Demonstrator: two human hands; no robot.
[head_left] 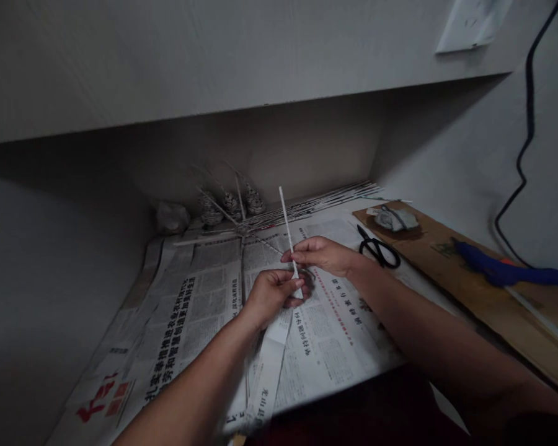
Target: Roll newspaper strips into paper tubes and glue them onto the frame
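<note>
A newspaper strip [273, 347], partly rolled into a thin paper stick [286, 217], is held between my two hands. The stick points up and slightly left, while the flat part of the strip hangs down toward the table's front edge. My left hand [274, 294] is closed on the strip where it narrows into the roll. Just above it, my right hand [317, 254] pinches the rolled stick between thumb and fingers. Beneath both hands, spread newspaper [204, 297] covers the tabletop.
Thin paper sticks [316, 203] lie at the back, beside several woven cone shapes [231, 204] and a crumpled bag [172, 218]. Black scissors [379, 249] lie right of my hands. A cardboard sheet [451, 279] bears a blue glue gun [493, 263]. A shelf [242, 56] overhangs the back.
</note>
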